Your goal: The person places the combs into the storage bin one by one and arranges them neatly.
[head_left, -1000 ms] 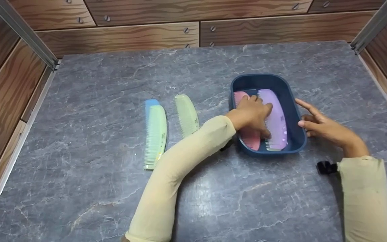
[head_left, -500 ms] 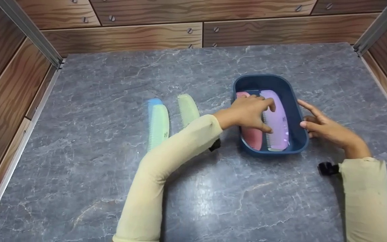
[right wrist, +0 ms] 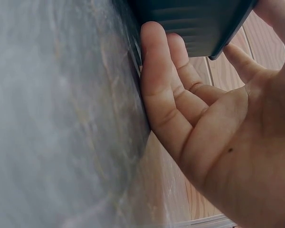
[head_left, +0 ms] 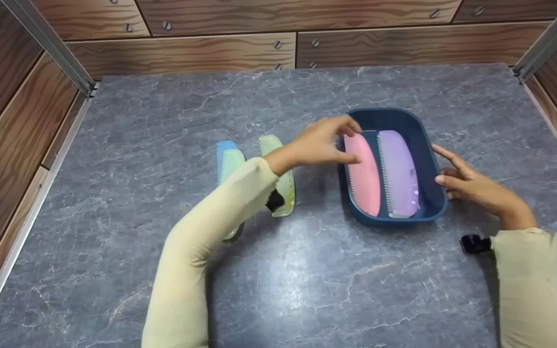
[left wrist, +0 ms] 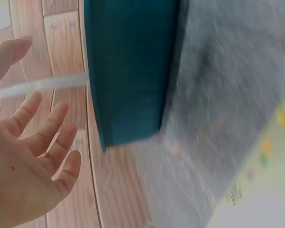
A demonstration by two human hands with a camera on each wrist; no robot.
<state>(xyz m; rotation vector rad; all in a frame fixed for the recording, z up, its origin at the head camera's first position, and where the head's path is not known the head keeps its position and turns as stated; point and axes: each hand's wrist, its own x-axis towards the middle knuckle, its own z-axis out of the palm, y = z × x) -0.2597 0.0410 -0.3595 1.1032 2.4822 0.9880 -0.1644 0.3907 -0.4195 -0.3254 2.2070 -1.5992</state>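
My left hand (head_left: 319, 144) hovers at the left rim of a dark blue plastic tub (head_left: 388, 221), thumb and fingers spread with nothing between them. The left wrist view shows its loosely bent fingers (left wrist: 50, 128) apart from the tub wall (left wrist: 128, 71). Inside the tub, a pink comb (head_left: 366, 181) lies along the left side and a purple comb (head_left: 400, 169) beside it, both with teeth facing left. At the tub's right side is my right hand (head_left: 476, 188), its index finger and thumb against the outer wall. In the right wrist view its relaxed fingers (right wrist: 159, 80) meet the tub's ribbed side (right wrist: 190, 23).
Left of the tub, a pale yellow-green comb (head_left: 285, 186) lies on the grey marbled table (head_left: 162, 111), partly behind the left wrist. Farther left, a light green comb (head_left: 232, 162) overlaps a blue comb (head_left: 225, 145), both partly covered by the sleeve. Wood-patterned panels (head_left: 186, 53) surround the table.
My left hand has drawn back leftward and up out of the tub, leaving the pink comb lying flat and uncovered. My right hand keeps its place at the tub's side.
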